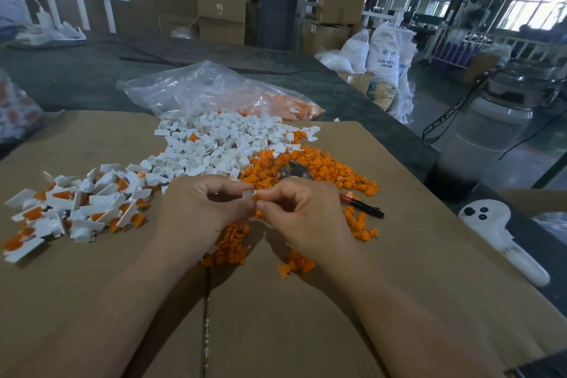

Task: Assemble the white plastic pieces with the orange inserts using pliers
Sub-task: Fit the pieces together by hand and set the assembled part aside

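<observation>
My left hand (199, 212) pinches a small white plastic piece (247, 194) between thumb and fingers. My right hand (303, 212) meets it from the right, its fingertips pinching an orange insert (257, 197) against the white piece. Behind the hands lies a heap of loose white pieces (214, 144) and, to its right, a heap of orange inserts (319, 169). The pliers (362, 204) lie on the cardboard beside my right hand, jaws among the orange inserts, red and black handles pointing right. A pile of white pieces with orange inserts fitted (76, 209) lies at the left.
Everything lies on a brown cardboard sheet (306, 316) over a dark table. A clear plastic bag (208, 92) with white and orange parts lies behind the heaps. A white controller (503, 236) lies at the right edge. More orange inserts (294, 264) are scattered under my hands.
</observation>
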The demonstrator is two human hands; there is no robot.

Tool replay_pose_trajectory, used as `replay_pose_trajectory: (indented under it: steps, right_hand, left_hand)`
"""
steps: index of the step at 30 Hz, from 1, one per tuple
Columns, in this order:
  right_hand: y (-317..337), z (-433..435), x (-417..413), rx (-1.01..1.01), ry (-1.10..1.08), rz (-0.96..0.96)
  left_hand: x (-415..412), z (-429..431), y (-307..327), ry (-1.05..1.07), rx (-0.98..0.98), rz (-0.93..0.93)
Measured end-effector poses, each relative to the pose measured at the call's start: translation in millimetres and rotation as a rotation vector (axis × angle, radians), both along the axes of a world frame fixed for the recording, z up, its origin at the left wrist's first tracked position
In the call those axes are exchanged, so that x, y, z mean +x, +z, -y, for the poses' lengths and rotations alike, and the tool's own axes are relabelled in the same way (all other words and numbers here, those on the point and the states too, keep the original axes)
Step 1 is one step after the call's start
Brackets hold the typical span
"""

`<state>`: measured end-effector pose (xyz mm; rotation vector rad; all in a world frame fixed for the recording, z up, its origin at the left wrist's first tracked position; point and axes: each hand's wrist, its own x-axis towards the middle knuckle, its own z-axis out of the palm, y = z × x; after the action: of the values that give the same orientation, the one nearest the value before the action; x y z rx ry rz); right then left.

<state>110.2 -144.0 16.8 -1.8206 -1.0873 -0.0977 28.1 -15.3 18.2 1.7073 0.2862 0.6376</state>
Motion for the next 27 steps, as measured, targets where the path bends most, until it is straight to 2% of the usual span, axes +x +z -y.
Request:
replay_pose_trajectory:
  steps: [2, 5, 6, 10, 16, 27]
  right_hand:
    - [0.2, 0.6, 0.7, -0.004, 0.002, -0.032]
    - [4.0, 2.4, 1.6, 0.069, 0.087, -0.330]
    - [3.8, 2.3, 1.7, 0.081, 0.097, -0.359]
    - [0.8, -1.5, 0.5, 0.070, 0.095, -0.274]
    - [3.3, -1.0, 1.3, 0.101, 0.084, -0.235]
    - [0.8, 0.0, 8.6, 0.080, 0.106, -0.334]
  left_hand:
    - [-0.1, -0.4, -0.9, 0.013, -0.028, 0.007]
    - [-1.7, 1.8, -0.3, 0.017, -0.027, 0.009]
    - [-2.5, 2.3, -1.0, 0.037, -0.022, 0.002]
    - [-2.0, 2.0, -0.6, 0.067, -0.018, -0.022]
    - [2.7, 1.9, 5.3, 0.058, -0.239, -0.015]
    - [2.4, 1.6, 6.4, -0.047, -0.346, -0.038]
